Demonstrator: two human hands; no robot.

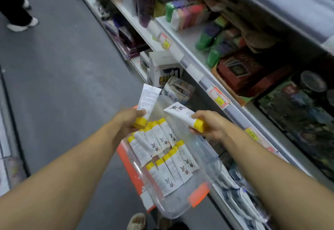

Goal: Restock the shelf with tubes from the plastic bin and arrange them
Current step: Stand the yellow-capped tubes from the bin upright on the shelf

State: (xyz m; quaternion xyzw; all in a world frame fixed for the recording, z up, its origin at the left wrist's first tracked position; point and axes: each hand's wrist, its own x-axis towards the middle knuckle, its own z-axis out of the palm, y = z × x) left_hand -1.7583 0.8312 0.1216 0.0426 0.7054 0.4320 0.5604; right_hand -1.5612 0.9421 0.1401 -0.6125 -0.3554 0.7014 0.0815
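Observation:
A clear plastic bin (202, 159) with orange clips stands on the floor below me. Several white tubes with yellow caps (163, 157) lie in it in two rows. My left hand (129, 121) grips one white tube (149, 96) near its yellow cap, with the tube pointing up. My right hand (210, 125) holds a second white tube (180, 112) near its cap, tilted to the left above the bin. The shelf (182, 36) runs along the right.
The shelf carries coloured sponge packs (188, 13), green packs (207, 36), a brown box (240, 68) and price tags (218, 96). White boxes (162, 68) stand on the lower shelf. A person's legs (18, 12) are at the far left on the grey floor.

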